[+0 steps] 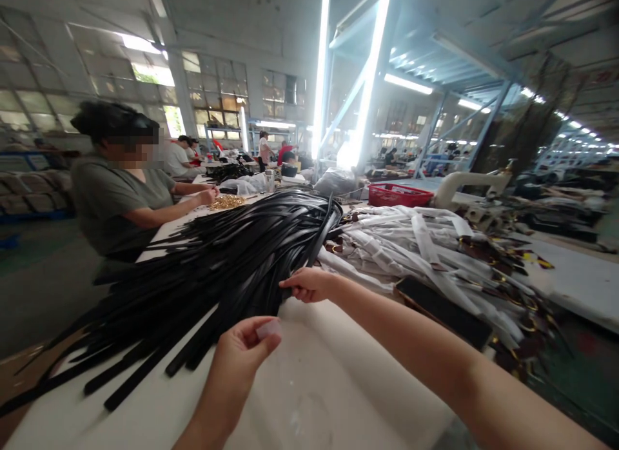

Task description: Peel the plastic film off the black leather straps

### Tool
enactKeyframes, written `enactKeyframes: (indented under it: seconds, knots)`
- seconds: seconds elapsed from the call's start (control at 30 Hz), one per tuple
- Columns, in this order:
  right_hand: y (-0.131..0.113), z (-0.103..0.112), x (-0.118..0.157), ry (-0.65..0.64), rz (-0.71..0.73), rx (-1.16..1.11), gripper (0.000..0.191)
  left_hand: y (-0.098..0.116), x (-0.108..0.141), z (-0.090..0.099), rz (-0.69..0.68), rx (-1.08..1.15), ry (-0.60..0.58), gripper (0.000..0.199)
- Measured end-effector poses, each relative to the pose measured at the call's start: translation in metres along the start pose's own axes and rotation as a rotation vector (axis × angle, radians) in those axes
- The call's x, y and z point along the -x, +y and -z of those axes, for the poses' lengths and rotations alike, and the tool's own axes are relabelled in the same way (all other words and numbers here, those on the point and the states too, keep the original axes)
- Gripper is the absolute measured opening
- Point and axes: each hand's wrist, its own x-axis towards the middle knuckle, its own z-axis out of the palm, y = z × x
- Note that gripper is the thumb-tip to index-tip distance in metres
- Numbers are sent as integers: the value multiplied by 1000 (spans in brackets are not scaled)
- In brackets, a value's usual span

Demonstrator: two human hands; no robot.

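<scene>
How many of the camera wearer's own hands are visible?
2: the left hand pinches a small pale piece, nearer the camera than the black straps; the right hand is at their near right edge. Neither is hidden.

From far off, I see my left hand point(239, 356) pinch a small white bit point(269, 329). My right hand point(310, 285) is at the edge of a big black strap pile point(251, 244), near white wrapped straps point(382, 240).
</scene>
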Motion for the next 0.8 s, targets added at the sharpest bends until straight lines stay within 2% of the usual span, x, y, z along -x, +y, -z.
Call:
enactKeyframes:
  seconds: [0.17,0.23,0.27,0.3,0.33,0.43,0.47,0.5,0.53,0.63,0.8]
  knots:
    - [21,-22,76,-298,54,-94,56,3,0,6,0,-11,41,38]
    - [30,-32,107,-583,29,-90,55,5,0,8,0,-35,28,35]
    - [32,-35,118,-657,59,-115,55,6,0,8,-2,-54,12,33]
    - [31,-36,126,-671,113,-162,54,8,0,7,-8,-79,-8,31]
    - [29,-37,129,-590,199,-221,54,9,1,7,-17,-109,-31,29]
    - [15,-36,119,-10,480,-289,55,12,5,0,-31,-219,-90,23]
    - [11,-36,111,135,527,-254,56,12,6,-3,-29,-258,-102,21]
    - [8,-37,103,211,551,-210,56,11,7,-5,-31,-304,-107,18]
    - [7,-39,96,227,557,-177,56,11,8,-7,-35,-354,-109,15]
    - [15,-47,82,162,544,-181,51,8,8,-10,-59,-497,-98,9]
    - [33,-53,81,86,531,-167,44,9,5,-11,-55,-548,-83,10]
